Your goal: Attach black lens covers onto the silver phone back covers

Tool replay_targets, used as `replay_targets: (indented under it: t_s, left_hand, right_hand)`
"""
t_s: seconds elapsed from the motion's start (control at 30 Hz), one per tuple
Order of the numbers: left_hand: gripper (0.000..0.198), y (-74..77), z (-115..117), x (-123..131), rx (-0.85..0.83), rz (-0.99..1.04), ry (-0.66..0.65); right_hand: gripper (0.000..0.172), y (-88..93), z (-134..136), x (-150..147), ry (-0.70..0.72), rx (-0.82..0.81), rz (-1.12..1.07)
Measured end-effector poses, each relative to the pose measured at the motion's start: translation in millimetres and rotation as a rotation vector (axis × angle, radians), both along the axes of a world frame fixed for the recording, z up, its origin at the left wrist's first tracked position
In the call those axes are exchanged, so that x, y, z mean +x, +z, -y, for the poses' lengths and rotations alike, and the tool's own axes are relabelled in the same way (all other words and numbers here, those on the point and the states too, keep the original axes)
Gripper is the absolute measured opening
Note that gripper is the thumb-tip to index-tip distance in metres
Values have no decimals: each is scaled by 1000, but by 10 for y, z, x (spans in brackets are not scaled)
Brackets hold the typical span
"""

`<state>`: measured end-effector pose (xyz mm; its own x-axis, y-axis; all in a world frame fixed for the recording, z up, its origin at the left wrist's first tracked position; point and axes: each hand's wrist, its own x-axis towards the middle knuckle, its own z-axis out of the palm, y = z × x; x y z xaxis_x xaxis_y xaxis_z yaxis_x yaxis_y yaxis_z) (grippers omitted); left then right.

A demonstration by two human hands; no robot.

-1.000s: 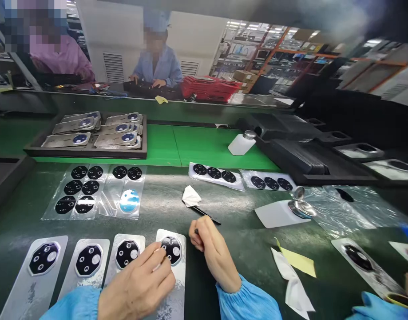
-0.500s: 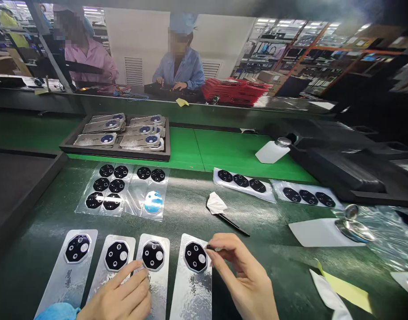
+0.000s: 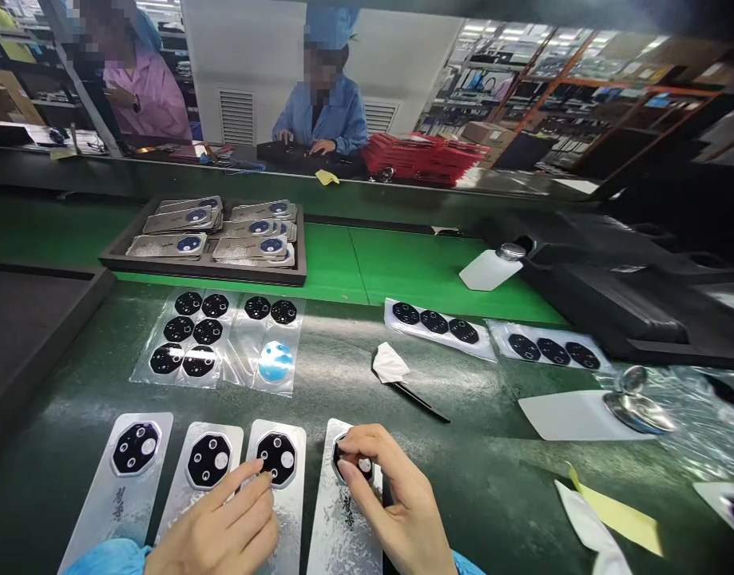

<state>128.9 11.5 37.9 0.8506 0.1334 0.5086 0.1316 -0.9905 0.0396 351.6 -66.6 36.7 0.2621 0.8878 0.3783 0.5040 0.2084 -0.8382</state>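
Four silver foil-textured plates (image 3: pixel 343 535) lie in a row at the near edge of the bench, each with a black octagonal camera lens piece. My right hand (image 3: pixel 390 487) covers most of the rightmost piece (image 3: pixel 344 457), its fingertips gripping around that piece. My left hand (image 3: pixel 223 523) rests over the lower part of the neighbouring plate (image 3: pixel 291 511). Its extended fingertips touch the edge of that plate's lens piece (image 3: pixel 276 458). The piece under my right hand is largely hidden.
Clear sheets of black lens pieces (image 3: pixel 216 339) lie beyond the plates. A white cloth (image 3: pixel 390 363) sits on a black-handled tool. A dark tray of silver plates (image 3: pixel 202 271), a white bottle (image 3: pixel 489 270) and a metal dish (image 3: pixel 636 411) stand farther off. Co-workers (image 3: pixel 322 120) work behind a partition.
My right hand has moved left from beside the rightmost lens piece onto it. My left hand has stayed near the neighbouring piece. The view has shifted only slightly since the previous frame.
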Motion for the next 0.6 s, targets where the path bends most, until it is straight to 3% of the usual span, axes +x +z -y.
replay_targets:
  t_s: [0.23,0.43,0.6]
  left_hand:
    - [32,2,-8,10,14,10,-11]
    - [32,1,-4,7,42,11,7]
    - [32,-45,9,-2,64,-26,8]
  right_hand:
    - [23,50,-15,-118,74,3,36]
    - [17,51,-145,-261,180,-20,31]
    - [18,2,-227,-399,132,-63,261]
